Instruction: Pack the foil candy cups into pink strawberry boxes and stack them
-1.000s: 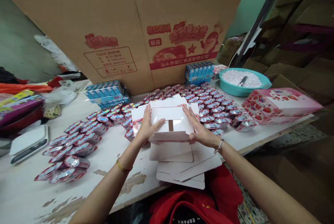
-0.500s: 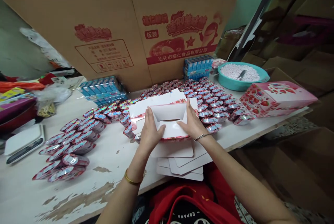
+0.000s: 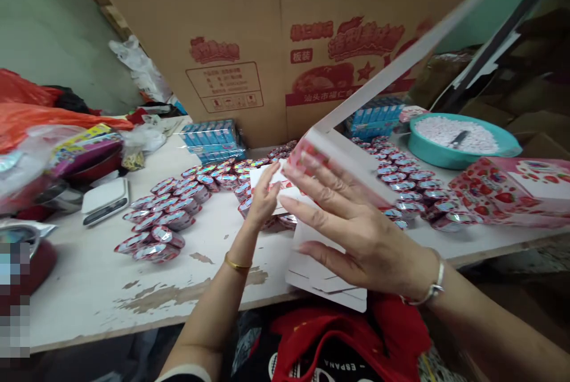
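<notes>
A strawberry-printed carton (image 3: 351, 165) with a white inside is tilted and blurred above the table, one long white flap rising to the upper right. My right hand (image 3: 356, 227) is spread with its fingers stretched, in front of the carton's near side and seeming to touch it. To the left, my left hand (image 3: 263, 198) has its fingers stretched upward and its thumb apart, beside white card at the carton's left end; whether it touches this is unclear. Flat white cardboard sheets (image 3: 327, 281) lie stacked below, at the table's front edge.
Rows of shiny red-and-silver packets (image 3: 164, 221) stand on the table (image 3: 200, 287). Blue wrapped packs (image 3: 214, 141) sit at the back. On the right are a teal basin (image 3: 430, 150) of white pieces and a strawberry-printed box (image 3: 503, 192). A white scale (image 3: 105, 198) stands left.
The carton, earlier upright and held between both hands, is now tilted with a long flap raised. My right hand has come nearer and spread across its front. The view has turned left.
</notes>
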Demonstrator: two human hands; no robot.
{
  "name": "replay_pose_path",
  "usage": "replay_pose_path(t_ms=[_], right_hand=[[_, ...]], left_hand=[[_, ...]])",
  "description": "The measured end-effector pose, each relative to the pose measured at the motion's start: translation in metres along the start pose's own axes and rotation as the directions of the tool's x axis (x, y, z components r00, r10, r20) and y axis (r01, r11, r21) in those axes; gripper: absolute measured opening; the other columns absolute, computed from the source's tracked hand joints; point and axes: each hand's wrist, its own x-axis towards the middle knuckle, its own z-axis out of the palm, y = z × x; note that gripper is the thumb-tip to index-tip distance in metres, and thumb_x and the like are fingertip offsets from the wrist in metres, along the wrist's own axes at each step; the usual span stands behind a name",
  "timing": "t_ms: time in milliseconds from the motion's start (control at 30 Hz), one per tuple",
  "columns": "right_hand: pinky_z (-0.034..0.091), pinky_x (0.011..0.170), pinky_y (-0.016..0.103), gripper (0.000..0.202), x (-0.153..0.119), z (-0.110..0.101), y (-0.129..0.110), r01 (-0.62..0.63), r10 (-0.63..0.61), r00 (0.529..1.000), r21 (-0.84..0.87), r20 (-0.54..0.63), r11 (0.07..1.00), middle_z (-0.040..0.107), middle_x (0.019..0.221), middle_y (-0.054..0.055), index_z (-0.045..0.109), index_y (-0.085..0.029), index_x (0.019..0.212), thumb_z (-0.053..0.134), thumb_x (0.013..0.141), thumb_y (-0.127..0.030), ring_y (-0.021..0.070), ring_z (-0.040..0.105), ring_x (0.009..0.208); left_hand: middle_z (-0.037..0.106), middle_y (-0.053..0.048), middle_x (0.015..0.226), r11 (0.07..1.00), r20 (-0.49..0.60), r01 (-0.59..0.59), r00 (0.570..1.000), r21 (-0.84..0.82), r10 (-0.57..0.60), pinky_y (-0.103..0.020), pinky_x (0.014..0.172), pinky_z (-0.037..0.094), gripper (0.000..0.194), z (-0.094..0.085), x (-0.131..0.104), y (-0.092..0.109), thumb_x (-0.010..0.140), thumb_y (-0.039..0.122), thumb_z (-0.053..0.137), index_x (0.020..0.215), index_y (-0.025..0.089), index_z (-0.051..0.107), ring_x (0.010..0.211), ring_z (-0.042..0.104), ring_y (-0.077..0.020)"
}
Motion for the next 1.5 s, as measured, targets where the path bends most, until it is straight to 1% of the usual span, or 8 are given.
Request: replay_pose_path(t_ms=[133, 267, 400, 500, 633, 767, 1167, 1500], right_hand=[[0.051, 0.098, 0.045, 0.011, -0.037, 0.026, 0.046, -0.207, 0.187, 0.944, -0.046, -0.272, 0.977, 0.066, 0.110, 0.008, 0.063, -0.024, 0.104, 0.059, 0.094, -0.024, 0.0248, 0.062, 0.112], [0.039, 0.106, 0.057, 0.049, -0.067, 0.027, 0.124, -0.667, 0.429, 0.671, -0.239, -0.604, 0.706, 0.056, 0.126, 0.020, 0.056, -0.018, 0.120, 0.062, 0.088, -0.054, 0.0378, 0.048, 0.127], [0.036, 0.105, 0.058, 0.087, -0.061, 0.021, 0.182, -0.824, 0.811, 0.524, -0.393, -0.259, 0.407, 0.044, 0.145, 0.028, 0.037, -0.013, 0.146, 0.063, 0.082, -0.066, 0.0471, 0.038, 0.136], [0.045, 0.089, 0.047, 0.054, -0.050, 0.022, 0.198, -0.794, 0.910, 0.411, -0.510, -0.051, 0.331, 0.064, 0.122, 0.024, 0.057, -0.015, 0.127, 0.062, 0.087, -0.051, 0.0418, 0.058, 0.114], [0.040, 0.066, 0.034, 0.022, -0.054, 0.023, 0.196, -0.748, 0.911, 0.407, -0.551, 0.058, 0.370, 0.070, 0.084, 0.015, 0.066, -0.019, 0.084, 0.049, 0.091, -0.031, 0.0291, 0.065, 0.083], [0.036, 0.054, 0.028, 0.013, -0.077, 0.024, 0.190, -0.837, 0.909, 0.377, -0.356, 0.175, 0.416, 0.062, 0.061, 0.002, 0.064, -0.021, 0.079, 0.051, 0.079, -0.023, 0.0185, 0.058, 0.059], [0.037, 0.046, 0.026, 0.013, -0.083, 0.041, 0.144, -0.944, 0.943, 0.317, -0.062, 0.096, 0.324, 0.055, 0.062, 0.000, 0.058, -0.022, 0.078, 0.047, 0.075, -0.028, 0.0153, 0.051, 0.051], [0.036, 0.043, 0.026, 0.015, -0.098, 0.036, 0.149, -0.949, 0.942, 0.317, 0.029, 0.109, 0.315, 0.057, 0.062, 0.000, 0.061, -0.022, 0.082, 0.050, 0.074, -0.029, 0.0154, 0.050, 0.049]], left_hand=[[0.035, -0.013, 0.159, 0.935, 0.124, 0.061, 0.986, 0.349, -0.111, -0.052, 0.121, 0.024, 0.085, -0.072, -0.022, -0.045, 0.080, 0.048, 0.068, 0.153, 0.023, 0.032, 0.148, 0.029, -0.0319], [0.022, -0.020, 0.162, 0.750, 0.257, 0.090, 0.907, 0.656, -0.334, -0.064, 0.116, 0.022, 0.126, -0.088, -0.067, -0.074, 0.059, 0.054, 0.083, 0.158, 0.020, 0.013, 0.150, 0.016, -0.0443], [0.039, -0.023, 0.150, 0.653, 0.007, 0.161, 0.969, 0.740, -0.246, -0.058, 0.115, 0.026, 0.106, -0.044, -0.089, -0.078, 0.064, 0.059, 0.077, 0.149, 0.014, 0.032, 0.143, 0.031, -0.0414], [0.049, -0.021, 0.138, 0.634, -0.151, 0.251, 0.966, 0.732, -0.209, -0.054, 0.112, 0.030, 0.084, -0.019, -0.090, -0.079, 0.067, 0.059, 0.074, 0.134, 0.015, 0.049, 0.132, 0.043, -0.0395], [0.049, -0.020, 0.140, 0.694, -0.137, 0.211, 0.977, 0.688, -0.160, -0.052, 0.112, 0.027, 0.080, -0.013, -0.091, -0.086, 0.071, 0.056, 0.072, 0.135, 0.016, 0.049, 0.133, 0.042, -0.0383], [0.051, -0.019, 0.140, 0.747, -0.128, 0.170, 0.985, 0.643, -0.114, -0.050, 0.113, 0.024, 0.077, -0.018, -0.100, -0.093, 0.073, 0.053, 0.071, 0.137, 0.018, 0.048, 0.135, 0.041, -0.0367], [0.057, -0.020, 0.134, 0.732, -0.274, 0.295, 0.950, 0.614, -0.153, -0.054, 0.112, 0.022, 0.073, 0.004, -0.105, -0.081, 0.071, 0.045, 0.072, 0.132, 0.015, 0.047, 0.132, 0.044, -0.0379], [0.048, -0.019, 0.147, 0.724, -0.086, 0.120, 0.993, 0.679, -0.083, -0.052, 0.121, 0.008, 0.087, -0.030, -0.115, -0.087, 0.075, 0.039, 0.067, 0.149, 0.016, 0.029, 0.143, 0.037, -0.0330]])
